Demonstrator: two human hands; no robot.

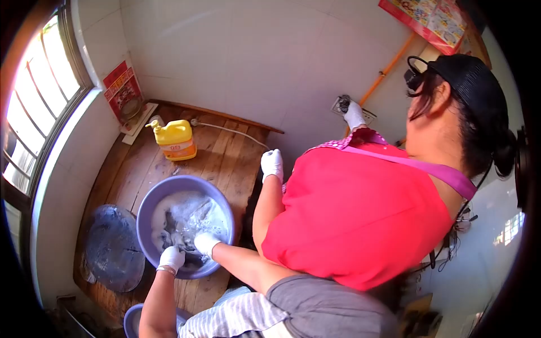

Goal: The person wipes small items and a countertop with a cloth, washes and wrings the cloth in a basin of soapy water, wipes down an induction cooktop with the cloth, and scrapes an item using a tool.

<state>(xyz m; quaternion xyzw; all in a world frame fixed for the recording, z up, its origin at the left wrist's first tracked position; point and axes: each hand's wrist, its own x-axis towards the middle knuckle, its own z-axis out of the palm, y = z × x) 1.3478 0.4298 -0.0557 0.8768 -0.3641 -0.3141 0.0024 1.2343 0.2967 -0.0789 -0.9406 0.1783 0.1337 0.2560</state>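
A purple basin (147,209) of foamy water stands on the wooden table, with a dark grey, wet cloth (169,224) partly under the suds. My left hand (172,258), in a white glove, is at the basin's near rim, its fingers closed on a dark edge of the cloth. Also gloved in white, my right hand (207,244) reaches into the suds at the basin's right side. Foam and cloth hide its fingertips, so I cannot tell what it holds.
A yellow pump jug (173,139) stands behind the basin on the wooden table (222,163). A round dark lid-like disc (114,248) lies to the left. Close on my right, a co-worker in red (360,217) holds a dark scrubber (343,103) at a wall socket. Another basin (133,320) is below.
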